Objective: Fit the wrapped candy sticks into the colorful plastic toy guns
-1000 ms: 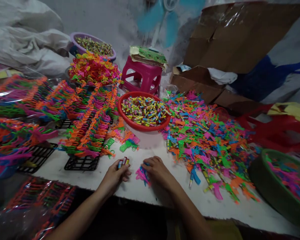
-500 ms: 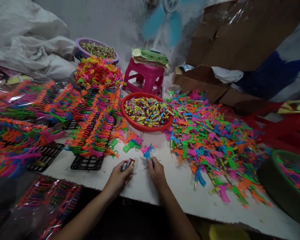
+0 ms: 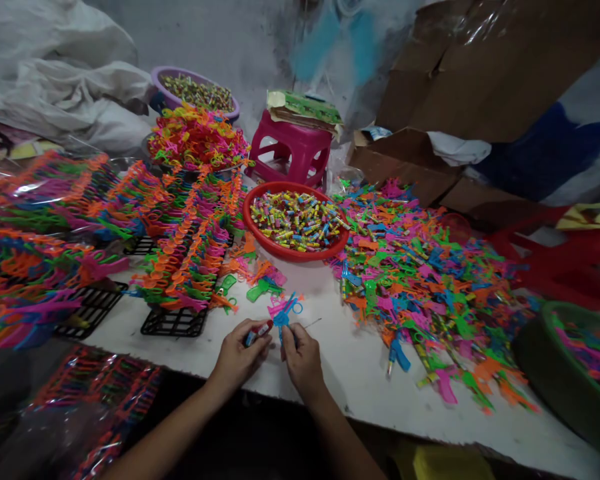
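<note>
**A:** So what are the hands doing here?

**B:** Both are low at the near edge of the white table (image 3: pixel 360 373), forearms coming in from the bottom, knuckles up, nearly touching each other. The left hand (image 3: pixel 240 357) is curled shut around a few small candy tubes (image 3: pixel 258 331); the red and blue ends poke out past the fingertips. The right hand (image 3: pixel 301 357) is pinched closed on a little bunch of plastic toy pistols (image 3: pixel 283 311), blue and pink, which fan out upward from the fingers.

**A:** How do the pistols look?

**B:** Thin, flat, neon-bright, with ring-shaped trigger loops. They sit just above the tabletop, right beside the tubes in the other hand. There's also a thin stick-like thing just right of them, too small to tell what it is.

**A:** And around that?

**B:** A green toy pistol (image 3: pixel 259 291) lies loose just beyond the hands. Behind it is a red basin (image 3: pixel 260 235) full of the same wrapped tubes. To the right, a huge loose pile of toy pistols (image 3: pixel 420 280) in pink, green, orange and blue spreads over the table. To the left, rows of pistols are stacked on black wire racks (image 3: pixel 173 323). Further back there's a pink plastic stool (image 3: pixel 290 150), a purple basin (image 3: pixel 195 83), cardboard boxes (image 3: pixel 405 160), and a green basin (image 3: pixel 545 353) at the far right.
</note>
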Demonstrator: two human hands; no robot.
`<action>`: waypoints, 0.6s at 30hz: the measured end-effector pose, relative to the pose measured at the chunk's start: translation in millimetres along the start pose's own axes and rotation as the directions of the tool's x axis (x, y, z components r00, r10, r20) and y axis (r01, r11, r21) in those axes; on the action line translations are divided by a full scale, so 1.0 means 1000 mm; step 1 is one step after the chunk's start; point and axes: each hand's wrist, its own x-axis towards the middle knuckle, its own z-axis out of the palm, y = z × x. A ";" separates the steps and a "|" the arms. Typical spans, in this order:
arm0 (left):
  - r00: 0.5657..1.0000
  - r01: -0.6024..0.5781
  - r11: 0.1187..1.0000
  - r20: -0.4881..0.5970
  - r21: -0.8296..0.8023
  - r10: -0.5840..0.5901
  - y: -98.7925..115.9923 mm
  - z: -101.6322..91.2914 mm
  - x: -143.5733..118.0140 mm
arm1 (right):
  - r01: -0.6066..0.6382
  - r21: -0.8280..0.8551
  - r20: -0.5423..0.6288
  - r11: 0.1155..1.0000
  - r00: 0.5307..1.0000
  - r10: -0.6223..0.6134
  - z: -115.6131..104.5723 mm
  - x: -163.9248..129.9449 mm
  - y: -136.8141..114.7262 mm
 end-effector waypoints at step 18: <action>0.992 -0.037 0.974 -0.112 0.222 0.064 -0.002 -0.017 0.015 | -0.390 -0.404 -0.670 0.827 0.742 0.023 -0.161 0.075 0.006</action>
